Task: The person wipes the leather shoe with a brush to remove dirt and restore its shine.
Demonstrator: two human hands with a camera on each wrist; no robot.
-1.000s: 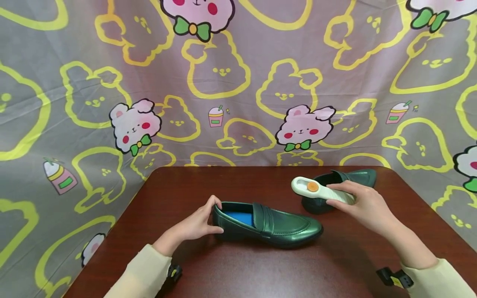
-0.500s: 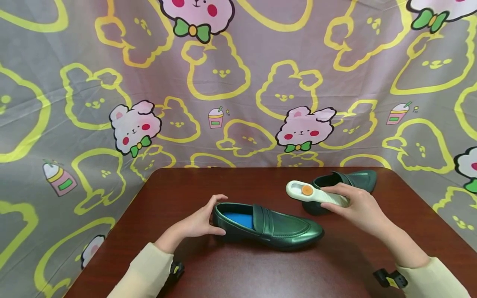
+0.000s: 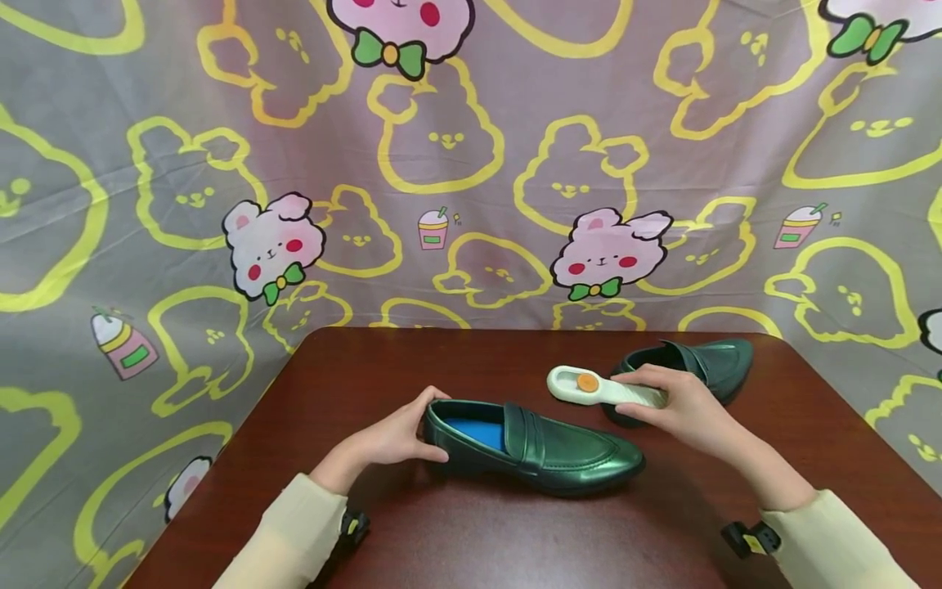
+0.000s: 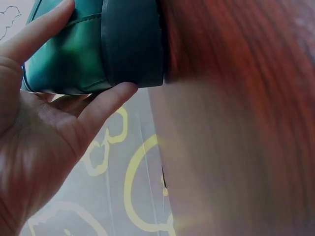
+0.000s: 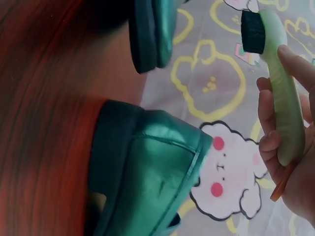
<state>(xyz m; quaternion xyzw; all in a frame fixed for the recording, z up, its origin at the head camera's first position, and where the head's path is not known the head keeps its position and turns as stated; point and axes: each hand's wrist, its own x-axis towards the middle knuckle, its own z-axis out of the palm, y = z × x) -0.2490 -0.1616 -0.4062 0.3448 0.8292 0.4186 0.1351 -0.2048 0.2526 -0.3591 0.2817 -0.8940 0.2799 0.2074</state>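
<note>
A dark green loafer (image 3: 574, 450) with a blue insole (image 3: 482, 433) rests on the table, toe to the right. My left hand (image 3: 390, 433) holds its heel, thumb on the near side and fingers round the back. In the left wrist view the heel (image 4: 133, 44) sits between thumb and fingers. My right hand (image 3: 688, 409) grips a shoe brush (image 3: 614, 391) by its pale green handle, an orange round button near its head. Dark bristles (image 5: 252, 32) show in the right wrist view. The brush is held above the table, apart from the held loafer.
The matching loafer (image 3: 724, 368) stands at the back right, partly hidden by my right hand and the brush. The brown table (image 3: 471, 540) ends at a patterned cloth backdrop (image 3: 471, 164) behind and at both sides.
My right hand has brought the brush left and slightly down, closer to the near loafer. My left fingers lifted briefly off the heel and are back at its rim.
</note>
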